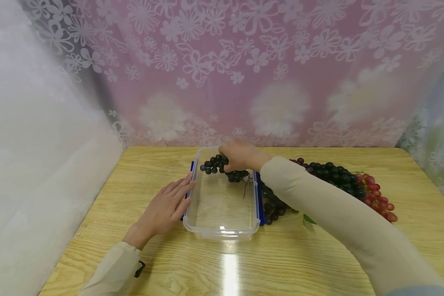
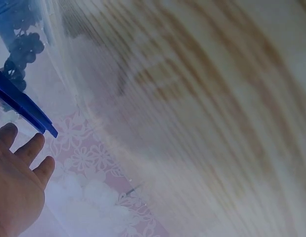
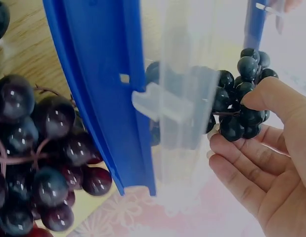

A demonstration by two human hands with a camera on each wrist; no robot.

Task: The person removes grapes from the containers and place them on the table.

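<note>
A clear plastic box [image 1: 222, 233] with blue side clips [image 3: 101, 89] stands on the table without a lid. Within its far end, my right hand [image 1: 239, 156] pinches a small bunch of black grapes [image 1: 212, 164] between thumb and fingers; the right wrist view shows the thumb on top of the grapes [image 3: 246, 94]. A thin brown stem trails from the bunch. My left hand [image 1: 166, 209] lies along the box's left side, its straight fingers touching the rim. The left wrist view shows these fingers [image 2: 31, 148] beside a blue clip [image 2: 24, 106].
Right of the box lie more grapes: dark bunches [image 1: 334, 176], a red bunch [image 1: 379, 199] and smaller dark grapes [image 1: 274, 211] close to the right clip. A green leaf [image 1: 309, 219] pokes out below my right sleeve. A flowered pink curtain [image 1: 222, 82] hangs behind the wooden table [image 1: 163, 267].
</note>
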